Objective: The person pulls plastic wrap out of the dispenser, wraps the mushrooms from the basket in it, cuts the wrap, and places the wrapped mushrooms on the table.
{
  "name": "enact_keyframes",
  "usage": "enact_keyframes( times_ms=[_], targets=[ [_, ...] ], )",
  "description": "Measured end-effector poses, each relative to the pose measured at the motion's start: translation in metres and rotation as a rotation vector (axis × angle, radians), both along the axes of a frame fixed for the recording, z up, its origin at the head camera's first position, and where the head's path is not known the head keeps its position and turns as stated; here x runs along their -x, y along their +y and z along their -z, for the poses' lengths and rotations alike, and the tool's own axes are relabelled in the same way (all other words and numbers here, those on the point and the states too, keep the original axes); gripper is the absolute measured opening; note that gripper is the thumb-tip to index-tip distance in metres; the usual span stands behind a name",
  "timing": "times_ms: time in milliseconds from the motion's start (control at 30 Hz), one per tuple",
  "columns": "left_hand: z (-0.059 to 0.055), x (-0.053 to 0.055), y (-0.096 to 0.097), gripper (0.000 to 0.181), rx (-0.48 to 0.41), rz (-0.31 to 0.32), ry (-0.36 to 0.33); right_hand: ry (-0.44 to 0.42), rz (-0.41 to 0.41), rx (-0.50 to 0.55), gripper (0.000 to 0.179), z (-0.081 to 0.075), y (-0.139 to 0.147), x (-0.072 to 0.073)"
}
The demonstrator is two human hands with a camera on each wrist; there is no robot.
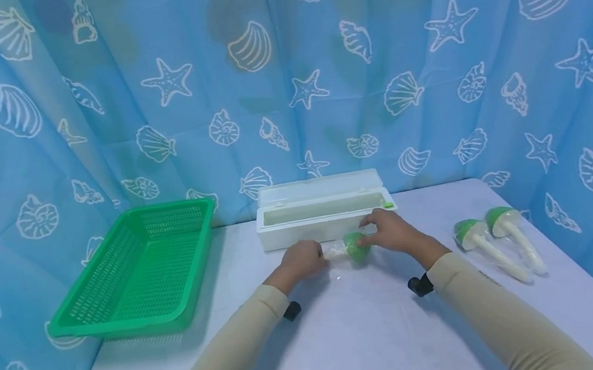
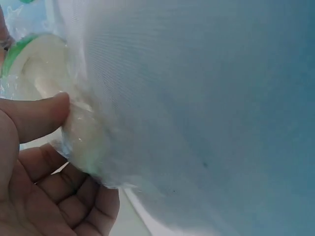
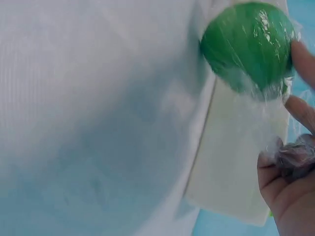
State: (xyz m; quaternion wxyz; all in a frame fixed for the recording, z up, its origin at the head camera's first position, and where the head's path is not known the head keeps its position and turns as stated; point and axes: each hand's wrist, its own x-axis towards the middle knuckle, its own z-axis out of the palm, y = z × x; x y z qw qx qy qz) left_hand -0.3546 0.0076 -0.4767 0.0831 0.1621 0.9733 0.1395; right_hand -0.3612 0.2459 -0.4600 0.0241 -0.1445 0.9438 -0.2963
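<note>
A toy mushroom point(image 1: 357, 246) with a green cap and pale stem lies sideways between both hands, close over the table, covered in clear plastic wrap. My left hand point(image 1: 304, 258) grips the wrapped stem point(image 2: 86, 135), thumb on one side and fingers curled on the other. At the cap point(image 3: 251, 46), my right hand point(image 1: 392, 232) has fingertips against its edge. Bunched plastic wrap point(image 3: 295, 156) sits in the curled fingers of that hand. Right behind the hands stands a white plastic wrap dispenser point(image 1: 309, 232), its lid point(image 1: 319, 187) raised.
Two more toy mushrooms point(image 1: 490, 249) point(image 1: 520, 239) with green caps lie wrapped at the right of the table. At the left is a green plastic basket point(image 1: 179, 318). A blue shell-print curtain point(image 1: 311, 126) hangs behind the white-covered table point(image 1: 352, 341).
</note>
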Motion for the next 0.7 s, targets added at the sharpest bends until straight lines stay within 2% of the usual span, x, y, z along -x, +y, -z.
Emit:
enact_keyframes(
  times_ms=[100,167,367,467,567,633,700],
  targets=[
    [0.002,-0.001,-0.001,0.024,-0.008,0.032,0.001,0.016,0.025,-0.006,0.046,0.006,-0.005,0.000],
    [0.004,-0.001,-0.001,0.026,-0.027,0.056,-0.001,0.063,0.023,-0.038,0.038,0.009,-0.011,0.000],
    [0.010,-0.004,-0.001,0.025,-0.049,0.077,-0.001,0.332,-0.035,-0.225,0.020,0.015,-0.037,-0.006],
    [0.010,-0.005,-0.001,0.025,-0.046,0.080,0.006,0.418,-0.028,-0.312,0.019,0.017,-0.047,-0.011],
    [0.010,-0.007,-0.002,0.024,-0.065,0.095,0.000,0.399,-0.006,-0.292,0.020,0.018,-0.051,-0.015],
    [0.008,-0.008,-0.002,0.024,-0.084,0.096,-0.014,0.320,-0.003,-0.188,0.022,0.016,-0.050,-0.015],
    [0.007,-0.008,-0.002,0.023,-0.083,0.083,-0.021,0.208,0.004,-0.039,0.025,0.013,-0.046,-0.015]
  ],
)
